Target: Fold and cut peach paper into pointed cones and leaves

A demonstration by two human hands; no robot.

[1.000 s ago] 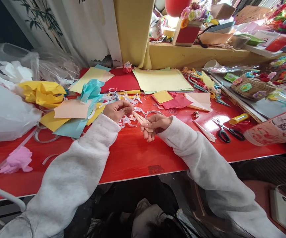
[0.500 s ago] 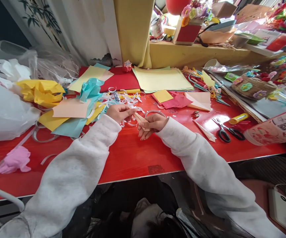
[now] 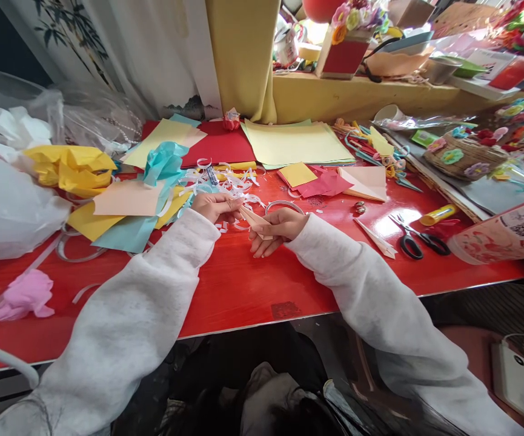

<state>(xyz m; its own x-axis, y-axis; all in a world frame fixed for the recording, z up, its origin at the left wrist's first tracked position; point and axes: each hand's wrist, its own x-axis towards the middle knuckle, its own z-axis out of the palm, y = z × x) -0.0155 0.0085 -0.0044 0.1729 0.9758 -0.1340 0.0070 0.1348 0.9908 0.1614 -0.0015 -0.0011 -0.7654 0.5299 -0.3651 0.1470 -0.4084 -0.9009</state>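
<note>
Head camera view shows a red table [image 3: 238,297] as the largest thing. A white plastic bag [image 3: 14,200] fills its far left corner, and a stack of pale yellow paper sheets [image 3: 298,142] lies along the far edge. A pink patterned cup [image 3: 502,236] is by the right edge, with a flower-trimmed basket [image 3: 464,158] farther back. Pink crumpled paper [image 3: 25,295] sits toward the near left corner. Toward the right edge are black-handled scissors [image 3: 418,242], blades slightly apart. Over the table's middle, the right hand [image 3: 280,230] is mostly closed, thumb pressed on the lower right end of a folded peach paper [image 3: 253,218]. The left hand [image 3: 216,208] is nearly closed, fingertips pinching its upper left end, so the paper slants between both hands. Smaller still, a yellow tube [image 3: 438,216] lies just beyond the scissors, and another folded paper [image 3: 377,241] lies just left of them.
</note>
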